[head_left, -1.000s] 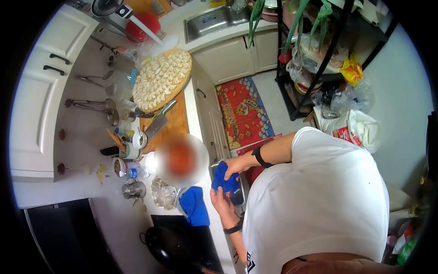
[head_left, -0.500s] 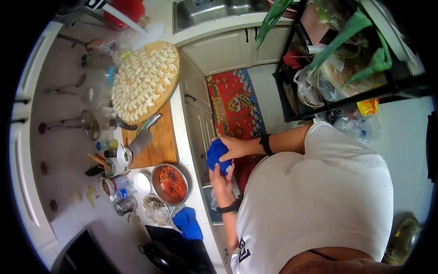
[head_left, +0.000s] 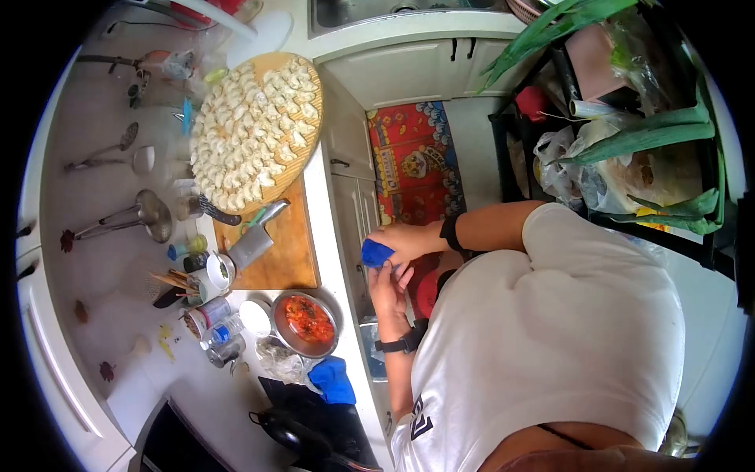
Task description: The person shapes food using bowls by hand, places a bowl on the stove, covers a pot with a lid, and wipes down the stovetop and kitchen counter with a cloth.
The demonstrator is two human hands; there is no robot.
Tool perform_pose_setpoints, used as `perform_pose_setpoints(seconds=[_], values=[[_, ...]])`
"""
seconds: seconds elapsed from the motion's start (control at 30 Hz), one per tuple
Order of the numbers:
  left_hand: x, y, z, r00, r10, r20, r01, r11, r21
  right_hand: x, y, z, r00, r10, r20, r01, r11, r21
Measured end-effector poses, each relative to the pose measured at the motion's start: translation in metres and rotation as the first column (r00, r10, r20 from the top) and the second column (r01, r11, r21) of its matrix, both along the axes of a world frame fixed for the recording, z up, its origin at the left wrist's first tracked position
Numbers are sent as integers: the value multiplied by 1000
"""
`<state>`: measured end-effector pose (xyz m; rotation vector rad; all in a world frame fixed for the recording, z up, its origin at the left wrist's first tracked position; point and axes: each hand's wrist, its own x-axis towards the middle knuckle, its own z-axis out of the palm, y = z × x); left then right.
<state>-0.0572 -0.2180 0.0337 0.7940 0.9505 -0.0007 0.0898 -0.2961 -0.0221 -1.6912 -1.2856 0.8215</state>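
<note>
My right hand (head_left: 399, 242) is closed around a bunched blue cloth (head_left: 377, 253), held in front of the counter edge. Just below it, my left hand (head_left: 387, 289) has its fingers stretched out, with their tips against or close beside the cloth and the right hand. Part of the cloth is hidden by the right hand. Both wrists wear black straps.
On the counter are a round board of dumplings (head_left: 259, 126), a cutting board (head_left: 291, 244) with a cleaver (head_left: 250, 245), a metal bowl of red food (head_left: 307, 324) and another blue cloth (head_left: 333, 381). A wok (head_left: 291, 433) sits by the stove; a loaded rack (head_left: 629, 134) stands behind.
The blue cloth, spread across both hands before, is now gathered smaller in my right hand. My left fingers show more fully. The whole view has shifted a little.
</note>
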Motion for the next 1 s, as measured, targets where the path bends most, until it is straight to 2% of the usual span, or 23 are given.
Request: perform_pose_setpoints(seconds=[0.1, 0.13, 0.17, 0.2, 0.27, 0.33, 0.43, 0.47, 0.53, 0.57, 0.63, 0.67, 0.73, 0.77, 0.8, 0.87, 0.9, 0.93, 1.0], values=[[-2, 15, 1, 999, 40, 24, -42, 997, 68, 11, 27, -24, 947, -251, -202, 251, 968, -26], [1, 22, -2, 999, 40, 35, -43, 997, 67, 24, 33, -22, 897, -330, -294, 308, 944, -122], [-1, 29, -2, 999, 47, 26, -49, 996, 81, 40, 44, -27, 866, -424, -266, 379, 902, -206], [-2, 36, -3, 998, 54, 14, -55, 994, 94, 52, 56, -45, 767, -536, -353, 509, 843, -172], [-1, 45, -1, 997, 68, 26, -71, 992, 108, 85, 72, -31, 564, -629, -535, 624, 749, -223], [2, 54, -3, 996, 89, 31, -92, 987, 130, 110, 96, -47, 496, -632, -595, 646, 727, -233], [11, 66, -9, 994, 102, 32, -105, 983, 152, 101, 130, -57, 460, -594, -660, 614, 750, -247], [15, 69, -13, 993, 113, 39, -118, 981, 156, 86, 141, -72, 463, -597, -656, 641, 736, -218], [25, 74, -25, 987, 140, 79, -151, 977, 151, 71, 134, -65, 487, -606, -629, 658, 728, -192], [33, 77, -24, 987, 140, 79, -154, 965, 213, 72, 125, -60, 480, -609, -632, 652, 729, -207], [47, 84, -25, 989, 134, 62, -147, 935, 324, 70, 104, -53, 606, -466, -645, 348, 884, -312], [53, 89, -32, 989, 138, 47, -146, 933, 330, 70, 100, -60, 597, -460, -657, 339, 887, -313], [67, 97, -43, 992, 78, 95, -118, 825, 552, 74, 92, -77, 677, -505, -535, 361, 862, -357], [76, 99, -46, 994, 42, 101, -99, 728, 679, 79, 87, -85, 560, -498, -662, 391, 864, -318], [87, 100, -43, 996, 39, 86, -87, 725, 683, 89, 85, -91, 549, -497, -673, 389, 864, -321], [110, 107, -42, 991, -78, -110, 130, 329, 935, 112, 81, -95, 450, -501, -739, 469, 837, -282], [122, 114, -50, 975, -108, -196, 211, 152, 966, 119, 82, -92, 396, -498, -772, 514, 816, -263], [131, 120, -55, 972, -110, -206, 220, 140, 965, 122, 87, -95, 387, -491, -780, 515, 817, -259], [153, 130, -62, 924, -221, -312, 222, -352, 909, 129, 98, -98, 382, -454, -805, 663, 742, -104]])
